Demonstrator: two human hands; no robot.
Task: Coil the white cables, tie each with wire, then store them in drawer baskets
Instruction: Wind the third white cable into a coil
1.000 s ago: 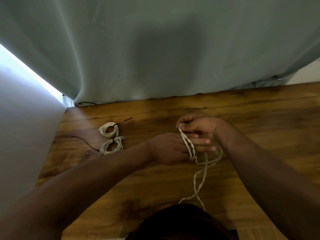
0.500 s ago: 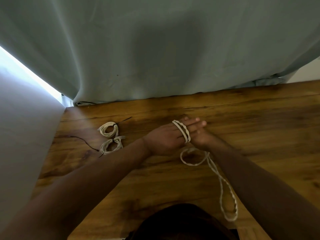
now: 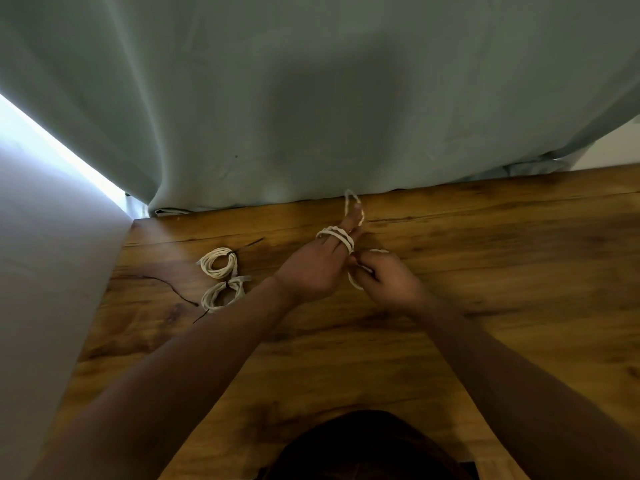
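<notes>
White twisted cable (image 3: pixel 341 237): wound in several turns round the straight fingers of the left hand (image 3: pixel 313 268). One loose loop standing up past the fingertips of that hand, and a further length running across to the right hand.

Left hand: held above the brown wooden counter (image 3: pixel 485 289), fingers extended and close together, carrying the turns, curled round nothing.

Right hand (image 3: pixel 384 277): just right of the left hand, close against it. Fingers curled, pinching the cable below the turns. Blurred, so the exact grip not clear.

Far coil (image 3: pixel 219 262) and near coil (image 3: pixel 223 293): two finished rings of white cable, well left of the left hand, flat on the counter, one just beyond the other. Each bound with dark wire.

Thin dark loose wire (image 3: pixel 166 283): on the counter, farther left of the left hand than the coils, curving in towards the near coil.

Grey-green fabric curtain (image 3: pixel 311 98): beyond the left hand, hanging down to the far edge of the counter.

Pale wall (image 3: pixel 52 289): far left of the left hand, along the side of the counter.
</notes>
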